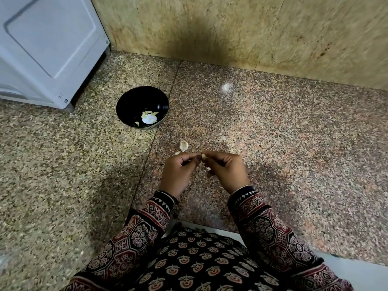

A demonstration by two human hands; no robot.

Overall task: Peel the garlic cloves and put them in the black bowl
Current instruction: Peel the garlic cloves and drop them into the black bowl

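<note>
Patterned sleeves [147, 225], then left hand [178, 171] and right hand [225, 171], both pinching one pale garlic clove [203, 156] over the granite counter [273, 133]. Garlic scraps [184, 146] lie just beyond. Farther left, the black bowl [126, 99], near a white appliance [48, 49], holds peeled cloves [149, 118].

Your speckled pink-grey granite counter [294, 143] is polished smooth and throws back a soft glare. The round black bowl [134, 101] is glossy. Your patterned sleeves [270, 227] are matt printed cloth. The pale garlic skin [184, 145] looks papery and dry.
</note>
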